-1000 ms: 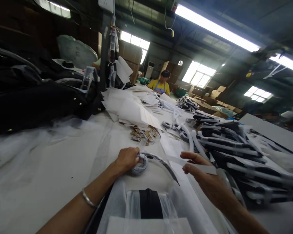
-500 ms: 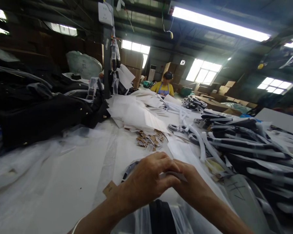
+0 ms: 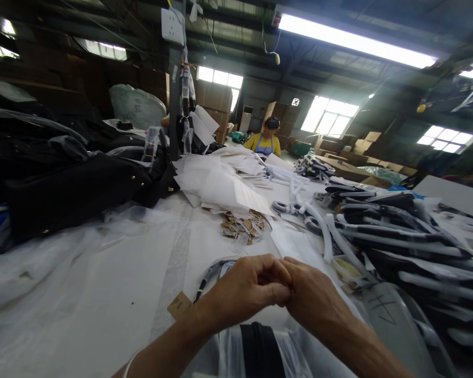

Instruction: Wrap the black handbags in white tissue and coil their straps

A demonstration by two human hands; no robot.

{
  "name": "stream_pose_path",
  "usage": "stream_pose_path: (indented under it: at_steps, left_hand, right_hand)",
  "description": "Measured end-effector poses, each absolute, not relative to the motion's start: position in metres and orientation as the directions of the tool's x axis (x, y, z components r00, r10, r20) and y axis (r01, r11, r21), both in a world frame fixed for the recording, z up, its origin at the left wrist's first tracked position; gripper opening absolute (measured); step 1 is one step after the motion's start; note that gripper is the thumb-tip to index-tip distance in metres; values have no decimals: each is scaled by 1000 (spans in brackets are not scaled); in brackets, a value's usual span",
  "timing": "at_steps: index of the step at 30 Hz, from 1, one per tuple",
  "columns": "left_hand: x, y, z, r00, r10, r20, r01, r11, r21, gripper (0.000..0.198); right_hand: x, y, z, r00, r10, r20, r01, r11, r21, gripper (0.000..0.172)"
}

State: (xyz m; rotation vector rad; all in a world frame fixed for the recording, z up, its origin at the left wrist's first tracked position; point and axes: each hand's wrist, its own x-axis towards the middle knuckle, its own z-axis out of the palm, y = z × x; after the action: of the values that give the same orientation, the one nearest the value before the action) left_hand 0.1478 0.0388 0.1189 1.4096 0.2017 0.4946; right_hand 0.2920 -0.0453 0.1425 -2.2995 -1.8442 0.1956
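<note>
One left hand [image 3: 256, 283] and one right hand [image 3: 311, 289], two in all. One bangle [image 3: 131, 362], one curved dark band [image 3: 205, 276], one black strip [image 3: 260, 350] and one loose brown tag [image 3: 179, 305]. One heap of small brown pieces [image 3: 242, 227] and one spread of white sheets [image 3: 223, 181], both too jumbled to number singly. Farther off, one co-worker [image 3: 265, 144] in yellow, one post [image 3: 175, 115], one socket box [image 3: 172, 26], one wall clock [image 3: 295, 102] and two lit tube lights [image 3: 355, 41].

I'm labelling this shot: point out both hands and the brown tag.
Left hand [image 3: 242, 285]: head view, back of hand.
Right hand [image 3: 315, 291]: head view, back of hand.
Brown tag [image 3: 179, 305]: head view, its flat face.
</note>
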Motion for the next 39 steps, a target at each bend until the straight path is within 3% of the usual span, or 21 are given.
stream_pose_path:
  at_steps: [3,7,19,31,35,39]
  left_hand:
    - [152,41,114,914,391,106,-217,253,943,15]
    - [155,42,109,905,417,82,-222,301,927,22]
    - [156,44,105,910,400,112,-274,374,886,24]
    - [157,43,106,916,400,4,-166,369,914,43]
    - [156,48,104,890,452,63,-209,280,937,41]
    - [149,55,110,805,574,152,-136,-71,988,38]
  right_hand:
    - [291,-47,145,251,968,5,952,-245,-185,8]
    - [292,-48,144,249,968,6,952,-244,-182,7]
    - [294,-49,132,153,988,0,828,-128,-545,17]
    - [281,-53,113,122,987,-101,625,-155,-765,11]
    - [279,-53,115,140,967,-215,451,-256,-855,8]
    - [283,-57,131,164,965,-205,290,-245,-925,15]
